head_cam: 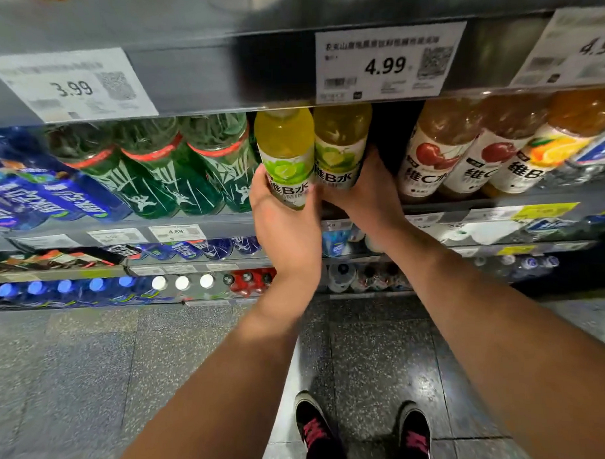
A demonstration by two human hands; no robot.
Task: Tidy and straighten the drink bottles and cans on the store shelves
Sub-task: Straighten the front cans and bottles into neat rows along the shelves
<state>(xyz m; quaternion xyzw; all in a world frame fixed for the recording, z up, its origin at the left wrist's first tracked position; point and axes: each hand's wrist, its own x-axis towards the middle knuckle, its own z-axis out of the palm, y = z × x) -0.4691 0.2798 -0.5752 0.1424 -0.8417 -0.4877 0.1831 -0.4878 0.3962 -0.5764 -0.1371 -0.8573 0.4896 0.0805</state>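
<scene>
Nearest you, your shoes (363, 429) stand on a speckled grey floor (93, 374), close in front of the shelving. Your left hand (283, 223) wraps the lower body of the left lime bottle (286, 154), thumb on its left flank and fingers curled behind, apparently to bring it square beside its neighbour. Your right hand (368, 189) cups the right lime bottle (339, 145) from below and the right side, fingers clamped round the label; the pair touch, labels facing out. A dark gap (394, 137) lies just right of them, so I judge you are closing up or fronting this row. Green bottles (175, 165) stand to the left, cherry bottles (439, 152) to the right, all on one grey shelf (464, 203). Above, price tags (384, 65) hang on the shelf edge; below, further shelves hold capped bottles (183, 283).
</scene>
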